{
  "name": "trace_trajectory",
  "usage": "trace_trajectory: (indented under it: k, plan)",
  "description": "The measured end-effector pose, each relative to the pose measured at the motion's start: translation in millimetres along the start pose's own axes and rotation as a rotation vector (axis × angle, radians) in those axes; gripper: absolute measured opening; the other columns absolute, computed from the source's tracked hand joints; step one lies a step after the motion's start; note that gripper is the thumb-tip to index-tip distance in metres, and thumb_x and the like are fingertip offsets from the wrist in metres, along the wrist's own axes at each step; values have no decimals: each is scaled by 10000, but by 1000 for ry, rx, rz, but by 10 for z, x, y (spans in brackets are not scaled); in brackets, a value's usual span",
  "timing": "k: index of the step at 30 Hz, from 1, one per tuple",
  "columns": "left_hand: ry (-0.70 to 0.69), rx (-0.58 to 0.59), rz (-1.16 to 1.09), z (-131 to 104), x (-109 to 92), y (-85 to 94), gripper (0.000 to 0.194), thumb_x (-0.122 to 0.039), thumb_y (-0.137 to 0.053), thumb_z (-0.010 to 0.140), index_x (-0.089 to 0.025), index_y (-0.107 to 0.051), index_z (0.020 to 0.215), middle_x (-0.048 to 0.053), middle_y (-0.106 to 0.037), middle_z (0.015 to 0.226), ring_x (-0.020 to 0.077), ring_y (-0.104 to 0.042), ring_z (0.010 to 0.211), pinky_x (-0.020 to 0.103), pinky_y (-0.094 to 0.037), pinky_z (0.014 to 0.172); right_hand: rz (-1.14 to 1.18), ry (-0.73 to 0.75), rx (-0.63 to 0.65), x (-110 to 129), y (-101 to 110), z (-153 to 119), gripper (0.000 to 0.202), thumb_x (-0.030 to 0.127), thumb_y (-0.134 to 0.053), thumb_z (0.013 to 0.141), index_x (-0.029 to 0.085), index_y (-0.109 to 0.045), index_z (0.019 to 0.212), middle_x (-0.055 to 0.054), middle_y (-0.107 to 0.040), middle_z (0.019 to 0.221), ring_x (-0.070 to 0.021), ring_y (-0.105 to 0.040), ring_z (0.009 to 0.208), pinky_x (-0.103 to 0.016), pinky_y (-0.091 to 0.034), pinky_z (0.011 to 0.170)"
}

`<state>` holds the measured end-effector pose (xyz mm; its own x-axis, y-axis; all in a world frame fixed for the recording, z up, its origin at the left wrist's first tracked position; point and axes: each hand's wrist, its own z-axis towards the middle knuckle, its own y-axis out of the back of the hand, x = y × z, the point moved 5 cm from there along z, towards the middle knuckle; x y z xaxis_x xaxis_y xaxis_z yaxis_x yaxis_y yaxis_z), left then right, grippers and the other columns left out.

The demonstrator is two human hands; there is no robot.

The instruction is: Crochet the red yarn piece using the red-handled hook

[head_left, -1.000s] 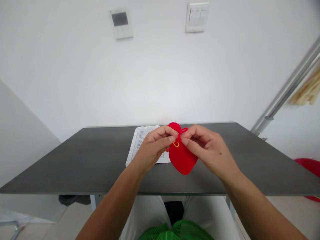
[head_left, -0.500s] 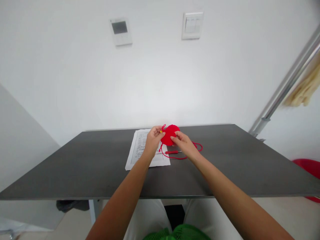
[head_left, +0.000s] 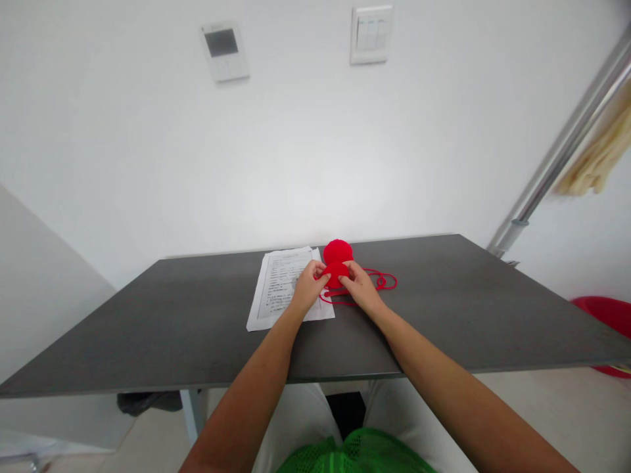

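Between my two hands is a round red crocheted piece [head_left: 337,276], pinched at its edges above the dark table. My left hand [head_left: 310,282] has thumb and fingers closed on its left edge. On the right edge, my right hand [head_left: 359,284] grips it the same way. Just behind it shows a second red round part [head_left: 338,250]; whether the two are joined I cannot tell. Red yarn [head_left: 387,282] loops on the table beyond my right hand. A red-handled tool [head_left: 336,293] lies below the piece, largely hidden.
Printed paper sheets [head_left: 269,309] lie under and left of my left hand on the dark table [head_left: 197,328]. The white wall [head_left: 296,164] rises right behind the table's back edge. A metal pole [head_left: 547,177] slants at the right, above a red rounded object [head_left: 599,315].
Both hands have lowered the red piece toward me. A second round part now shows behind it. The yellow bit near my left fingers is out of sight, and the tool is more covered.
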<state>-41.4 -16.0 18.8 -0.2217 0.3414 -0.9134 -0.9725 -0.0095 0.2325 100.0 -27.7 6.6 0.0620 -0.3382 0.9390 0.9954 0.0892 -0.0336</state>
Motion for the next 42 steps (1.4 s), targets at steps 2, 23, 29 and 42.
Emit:
trace_trajectory:
  k: [2, 23, 29, 42]
  plan:
    - [-11, 70, -25, -21, -3, -40, 99, -229, -635, 714, -192, -578, 786, -17, -631, 711, 145, -574, 691, 267, -420, 684, -116, 70, -4, 46, 1, -18, 232, 251, -573, 745, 203, -573, 973, -29, -643, 961, -187, -590, 882, -336, -461, 840]
    - [223, -45, -602, -112, 32, 40, 375, -270, -793, 554, -159, -560, 826, 8, -663, 741, 124, -599, 664, 261, -456, 673, -299, 48, 131, 127, -136, -182, 194, 393, -515, 849, 211, -562, 800, 7, -592, 690, -167, -537, 655, -299, -425, 660]
    - [242, -112, -671, -142, 21, 101, 419, -230, -787, 537, -180, -538, 871, -8, -664, 771, 122, -611, 678, 244, -466, 645, -69, -109, 189, 28, -186, -168, 343, 516, -549, 810, 209, -482, 671, 47, -521, 559, -111, -471, 505, -255, -395, 533]
    - [268, 17, -475, -162, 82, 52, 338, -259, -822, 536, -155, -633, 795, -5, -671, 712, 133, -605, 660, 285, -484, 698, 85, -76, -2, 41, -23, -96, 290, 440, -694, 682, 195, -585, 794, 43, -535, 629, -120, -474, 585, -266, -400, 600]
